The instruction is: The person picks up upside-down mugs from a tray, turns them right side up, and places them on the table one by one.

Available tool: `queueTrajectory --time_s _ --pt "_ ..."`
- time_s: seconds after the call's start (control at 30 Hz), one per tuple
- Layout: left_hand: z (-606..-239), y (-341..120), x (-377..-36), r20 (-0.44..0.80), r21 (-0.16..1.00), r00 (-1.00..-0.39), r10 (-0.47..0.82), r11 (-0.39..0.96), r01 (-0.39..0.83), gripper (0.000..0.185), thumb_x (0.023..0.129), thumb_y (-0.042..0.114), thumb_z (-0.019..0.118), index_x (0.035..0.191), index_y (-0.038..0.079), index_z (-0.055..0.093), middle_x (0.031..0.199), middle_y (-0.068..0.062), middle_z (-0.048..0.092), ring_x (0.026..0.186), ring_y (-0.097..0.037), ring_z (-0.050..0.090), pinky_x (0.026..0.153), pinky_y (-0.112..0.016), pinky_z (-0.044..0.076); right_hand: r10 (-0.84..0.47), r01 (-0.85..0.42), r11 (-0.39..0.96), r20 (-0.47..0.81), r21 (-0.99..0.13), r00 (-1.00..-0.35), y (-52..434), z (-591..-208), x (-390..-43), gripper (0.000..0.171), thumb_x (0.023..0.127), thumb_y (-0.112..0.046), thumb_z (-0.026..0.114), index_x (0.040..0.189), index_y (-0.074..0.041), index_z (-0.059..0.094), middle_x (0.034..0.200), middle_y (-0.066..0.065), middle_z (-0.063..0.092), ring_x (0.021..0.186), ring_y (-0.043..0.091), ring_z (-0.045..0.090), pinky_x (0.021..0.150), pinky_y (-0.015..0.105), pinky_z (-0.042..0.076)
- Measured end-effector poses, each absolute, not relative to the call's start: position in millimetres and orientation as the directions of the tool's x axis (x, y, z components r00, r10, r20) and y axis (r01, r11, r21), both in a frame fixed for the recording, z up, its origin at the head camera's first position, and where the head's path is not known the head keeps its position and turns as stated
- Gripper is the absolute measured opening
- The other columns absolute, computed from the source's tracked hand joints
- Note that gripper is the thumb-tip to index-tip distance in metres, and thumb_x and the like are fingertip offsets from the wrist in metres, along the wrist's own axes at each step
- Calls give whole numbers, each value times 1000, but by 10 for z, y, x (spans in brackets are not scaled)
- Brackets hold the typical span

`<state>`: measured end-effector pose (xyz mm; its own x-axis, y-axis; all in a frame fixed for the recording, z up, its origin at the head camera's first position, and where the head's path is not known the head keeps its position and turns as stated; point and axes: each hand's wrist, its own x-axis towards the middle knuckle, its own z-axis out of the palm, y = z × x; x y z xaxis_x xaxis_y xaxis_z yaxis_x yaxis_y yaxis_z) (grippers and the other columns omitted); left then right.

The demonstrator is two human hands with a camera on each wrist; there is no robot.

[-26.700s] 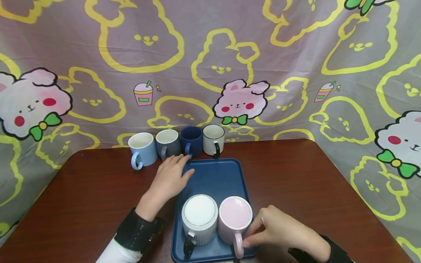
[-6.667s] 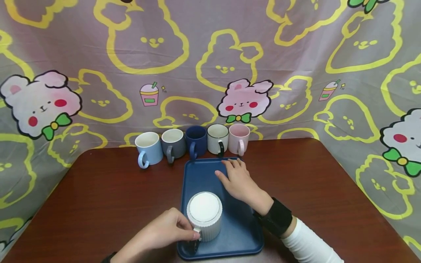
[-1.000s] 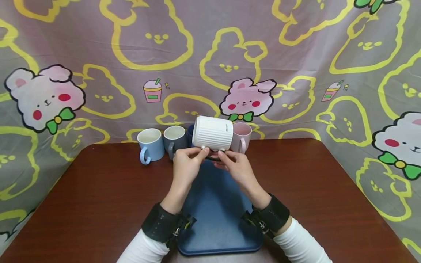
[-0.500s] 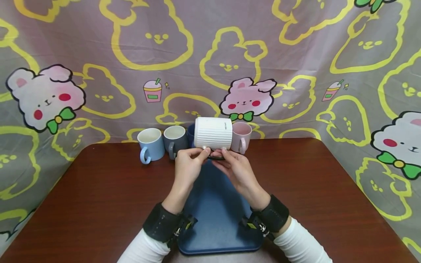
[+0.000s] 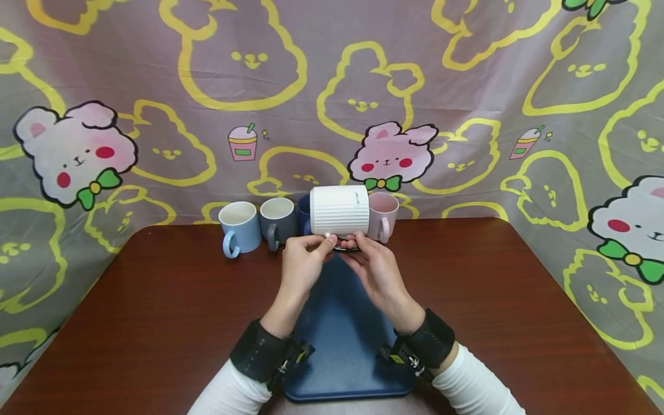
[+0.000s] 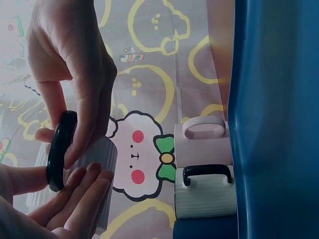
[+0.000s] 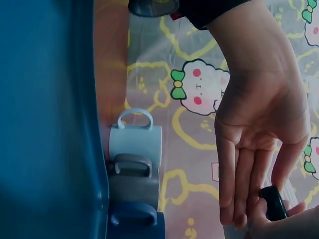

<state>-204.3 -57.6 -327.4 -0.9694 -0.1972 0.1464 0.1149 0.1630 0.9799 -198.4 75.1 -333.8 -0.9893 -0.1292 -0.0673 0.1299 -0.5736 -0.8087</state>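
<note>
Both hands are up over the far end of the blue tray (image 5: 337, 323), and between them is the white ribbed mug (image 5: 339, 210), tipped on its side and held clear of the bench (image 5: 155, 311). The left hand (image 5: 303, 268) pinches the mug's black handle (image 6: 59, 149) between thumb and fingertips, a closed grip on it. The right hand (image 5: 376, 271) has its fingers nearly straight, laid against the handle from the other side; the left wrist view shows them touching it rather than wrapping it, so that grip reads as open. Behind the lifted mug runs a row along the back edge of the bench: a light blue mug (image 5: 238, 227), a grey mug (image 5: 278, 222), a navy mug (image 5: 303, 214) mostly hidden, a white mug with a black handle (image 6: 204, 191) seen only from the left wrist, and a pink mug (image 5: 383, 214). Behind the row hangs a bunny-print cloth (image 5: 384, 158).
</note>
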Motion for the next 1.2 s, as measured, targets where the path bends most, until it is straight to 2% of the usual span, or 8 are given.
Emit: queueTrajectory --time_s 0.2,0.33,0.43,0.7,0.8,1.0,1.13,1.2 --pt "-3287 -562 -2043 159 976 -969 -191 179 125 19 84 16 70 83 -3 74 77 -14 72 72 -28 70 63 -26 55 -108 121 -587 -71 -801 -992 756 -3335 -1990 23 102 -14 42 92 -4 60 84 3 63 88 12 65 91 28 52" --pt "-3299 -563 -2036 230 936 -957 -178 311 168 22 86 24 69 81 3 75 71 -8 71 65 -17 64 60 -25 51 -113 114 -574 -60 -811 -992 798 -3330 -2017 24 102 -16 43 91 -5 62 86 3 65 91 13 65 90 27 52" --pt "-3320 -570 -2031 301 877 -940 -160 433 207 25 88 30 66 80 8 75 68 -5 68 62 -15 58 56 -27 43 -111 104 -561 -50 -821 -993 841 -3327 -2038 24 101 -16 44 92 -6 63 87 2 65 91 14 64 89 26 52" --pt "-3382 -644 -2069 439 737 -896 -61 595 320 17 91 24 62 90 11 73 88 -4 72 88 -21 66 76 -39 51 13 -87 -439 90 -894 -996 968 -3350 -2150 25 101 -18 44 90 -4 60 84 2 64 84 13 64 86 25 52" --pt "-3412 -689 -2087 471 674 -882 3 645 362 18 91 22 61 98 10 73 98 -6 71 100 -25 62 86 -42 49 88 -187 -381 166 -906 -982 1023 -3353 -2209 25 101 -18 45 86 -3 59 79 1 63 80 13 64 83 25 52" --pt "-3473 -783 -2099 489 587 -866 105 694 416 25 92 23 60 112 9 69 118 -9 64 124 -28 50 103 -48 41 193 -336 -183 301 -924 -934 1117 -3355 -2293 28 99 -22 50 92 3 61 71 -3 65 76 11 64 71 22 53" --pt "-3498 -837 -2093 469 540 -872 142 735 410 30 93 26 58 118 11 66 128 -8 59 131 -28 44 106 -49 37 232 -398 11 390 -917 -891 1192 -3351 -2335 33 98 -25 51 93 5 65 68 -8 65 76 9 63 65 20 49" --pt "-3507 -862 -2087 461 517 -874 154 754 406 32 94 27 58 120 11 65 130 -8 58 133 -28 42 108 -51 35 240 -409 54 409 -911 -880 1234 -3335 -2357 33 98 -23 51 94 6 66 68 -10 65 74 8 63 67 19 50"
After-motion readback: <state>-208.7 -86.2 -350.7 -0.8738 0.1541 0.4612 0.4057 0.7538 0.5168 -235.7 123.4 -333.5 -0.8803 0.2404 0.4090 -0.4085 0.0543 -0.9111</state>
